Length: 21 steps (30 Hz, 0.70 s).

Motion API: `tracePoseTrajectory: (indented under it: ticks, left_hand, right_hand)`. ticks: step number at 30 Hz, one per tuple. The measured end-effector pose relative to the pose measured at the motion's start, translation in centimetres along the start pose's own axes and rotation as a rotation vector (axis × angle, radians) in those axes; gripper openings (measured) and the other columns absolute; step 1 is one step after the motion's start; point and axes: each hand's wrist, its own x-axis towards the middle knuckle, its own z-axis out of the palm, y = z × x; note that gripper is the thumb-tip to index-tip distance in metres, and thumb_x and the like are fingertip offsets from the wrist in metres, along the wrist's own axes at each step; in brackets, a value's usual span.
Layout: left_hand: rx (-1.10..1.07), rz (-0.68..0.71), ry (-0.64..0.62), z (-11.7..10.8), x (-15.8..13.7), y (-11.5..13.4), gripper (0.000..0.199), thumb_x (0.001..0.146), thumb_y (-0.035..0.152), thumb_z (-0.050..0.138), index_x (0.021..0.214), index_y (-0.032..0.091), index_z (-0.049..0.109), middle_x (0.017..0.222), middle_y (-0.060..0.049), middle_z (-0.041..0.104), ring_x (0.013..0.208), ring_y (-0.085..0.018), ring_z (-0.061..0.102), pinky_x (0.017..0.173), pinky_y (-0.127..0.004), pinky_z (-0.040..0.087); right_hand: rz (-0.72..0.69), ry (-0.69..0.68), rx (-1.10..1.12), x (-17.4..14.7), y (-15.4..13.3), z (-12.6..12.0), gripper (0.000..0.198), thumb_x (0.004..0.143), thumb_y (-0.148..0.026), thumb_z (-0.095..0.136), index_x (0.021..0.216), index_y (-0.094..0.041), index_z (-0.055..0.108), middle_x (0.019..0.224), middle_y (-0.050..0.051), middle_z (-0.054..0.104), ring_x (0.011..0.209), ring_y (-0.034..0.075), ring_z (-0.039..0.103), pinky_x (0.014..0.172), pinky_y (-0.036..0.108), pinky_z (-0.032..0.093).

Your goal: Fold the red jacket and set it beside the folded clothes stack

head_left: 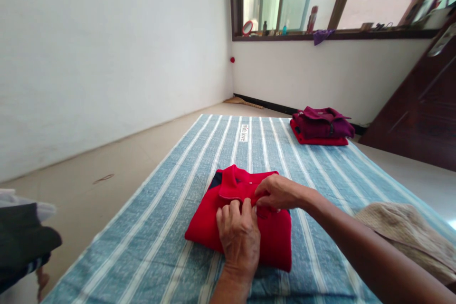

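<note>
A red zip-collar jacket (203,221) with a dark navy shoulder patch lies folded on a blue-and-white striped cloth (171,213). My left hand (238,232) rests on its front, with fingers curled and closed on the fabric at the zip just below the collar. From the right, my right hand (276,192) reaches in and pinches the same stretch of the jacket's front. The fingertips of both hands nearly meet there. What exactly lies between them, zip pull or cloth, is hidden.
Folded purple and red garments (322,123) are stacked at the far right corner. A beige knitted item (409,232) lies at the near right. Dark folded clothes (26,235) stand at the left edge. Small bottles and a round mirror (247,28) line the windowsill.
</note>
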Motion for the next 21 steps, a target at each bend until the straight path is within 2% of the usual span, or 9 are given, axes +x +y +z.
tracePoseTrajectory:
  ticks: [6,15,21]
  left_hand:
    - [-0.002,0.014,0.011,0.0,-0.2,-0.2,0.02,0.089,0.022,0.048,0.095,0.017,0.066,0.077,-0.006,0.056,0.072,-0.023,0.048,0.073,-0.039,0.04]
    - [-0.021,-0.005,-0.008,-0.3,-0.1,-0.1,0.017,0.088,0.02,0.05,0.092,0.017,0.066,0.077,-0.006,0.056,0.073,-0.023,0.049,0.073,-0.04,0.04]
    - [-0.027,0.002,0.014,-0.5,-0.1,-0.1,0.018,0.089,0.02,0.047,0.09,0.018,0.066,0.076,-0.005,0.056,0.072,-0.022,0.05,0.073,-0.039,0.04]
  right_hand:
    - [-0.002,0.009,-0.101,0.4,-1.3,0.3,0.021,0.075,-0.009,0.054,0.06,-0.017,0.066,0.05,-0.003,0.057,0.05,0.008,0.049,0.049,0.019,0.031]
    - [-0.038,0.166,-0.287,0.3,-0.5,2.3,0.017,0.076,-0.011,0.056,0.063,-0.016,0.065,0.07,0.003,0.066,0.065,0.012,0.054,0.058,0.023,0.031]
    - [-0.045,0.177,-0.229,-0.1,-0.1,2.4,0.017,0.077,-0.014,0.055,0.063,-0.018,0.064,0.07,0.001,0.064,0.068,0.013,0.054,0.06,0.023,0.031]
